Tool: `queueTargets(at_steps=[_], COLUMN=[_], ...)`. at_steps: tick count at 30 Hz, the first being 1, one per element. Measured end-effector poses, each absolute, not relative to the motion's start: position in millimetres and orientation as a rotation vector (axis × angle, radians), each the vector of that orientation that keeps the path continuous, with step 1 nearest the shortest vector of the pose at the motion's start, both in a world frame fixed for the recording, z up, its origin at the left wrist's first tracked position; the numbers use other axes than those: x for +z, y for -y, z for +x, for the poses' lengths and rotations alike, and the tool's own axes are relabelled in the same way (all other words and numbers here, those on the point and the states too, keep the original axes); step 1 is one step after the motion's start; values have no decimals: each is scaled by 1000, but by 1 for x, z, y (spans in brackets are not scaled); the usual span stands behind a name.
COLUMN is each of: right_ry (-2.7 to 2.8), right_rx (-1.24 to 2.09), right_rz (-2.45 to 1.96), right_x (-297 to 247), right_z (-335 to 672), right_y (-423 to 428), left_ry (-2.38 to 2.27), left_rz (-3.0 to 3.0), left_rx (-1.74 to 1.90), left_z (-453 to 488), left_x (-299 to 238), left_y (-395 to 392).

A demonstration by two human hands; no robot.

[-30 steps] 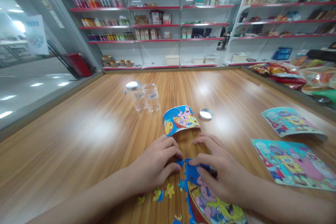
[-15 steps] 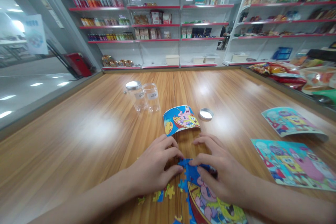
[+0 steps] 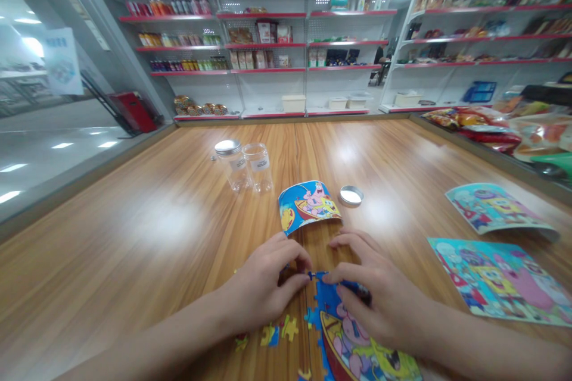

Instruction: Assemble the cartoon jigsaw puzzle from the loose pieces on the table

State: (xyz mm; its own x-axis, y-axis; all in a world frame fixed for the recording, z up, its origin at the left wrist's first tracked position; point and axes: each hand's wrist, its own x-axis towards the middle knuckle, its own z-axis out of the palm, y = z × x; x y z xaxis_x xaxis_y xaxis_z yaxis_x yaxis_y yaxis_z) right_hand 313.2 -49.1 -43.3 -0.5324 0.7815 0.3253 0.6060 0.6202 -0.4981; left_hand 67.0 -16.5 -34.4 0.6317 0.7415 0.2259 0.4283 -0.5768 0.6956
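Note:
A partly assembled jigsaw puzzle (image 3: pixel 344 333), with cartoon figures in a boat on blue, lies at the table's near edge. My left hand (image 3: pixel 272 280) pinches a small blue puzzle piece (image 3: pixel 311 275) between thumb and index finger, at the puzzle's upper left corner. My right hand (image 3: pixel 375 286) lies over the puzzle's upper part with fingers apart, its fingertips touching the surface. Loose yellow and blue pieces (image 3: pixel 289 328) are scattered left of the puzzle. Just beyond my hands stands a curled picture card (image 3: pixel 309 205) showing the same boat scene.
Two clear plastic jars stand further back, a lidded jar (image 3: pixel 235 169) and an open jar (image 3: pixel 259 169). A silver lid (image 3: pixel 351 195) lies on the wooden table (image 3: pixel 147 220). At right are a curled card (image 3: pixel 498 207) and a flat cartoon picture (image 3: pixel 500 280). Snack bags (image 3: pixel 473 122) sit beyond the right edge.
My left hand has drawn slightly left and down from the puzzle's corner, with the blue piece in its fingertips. My right hand has hardly moved.

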Motion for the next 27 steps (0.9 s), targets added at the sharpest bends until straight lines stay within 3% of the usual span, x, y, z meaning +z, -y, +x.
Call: queueTargets(at_steps=[9,18,24,27], right_ry=[2315,2307,2324,2354], right_rx=[436,405,361,334], right_rz=[-1093,-1082,-1047,-1029], right_x=[-43,-44,-49,-54], right_z=[314,314,316,319], right_y=[51,49,47,45], left_ry=[-1082,-1096,-1000,-1181], left_rz=[1988,2153,2373,2437], left_rx=[688,670,510,193], left_z=[71,65,47,29], left_x=[-31,-29,1,22], left_y=[14,10,-9,-18])
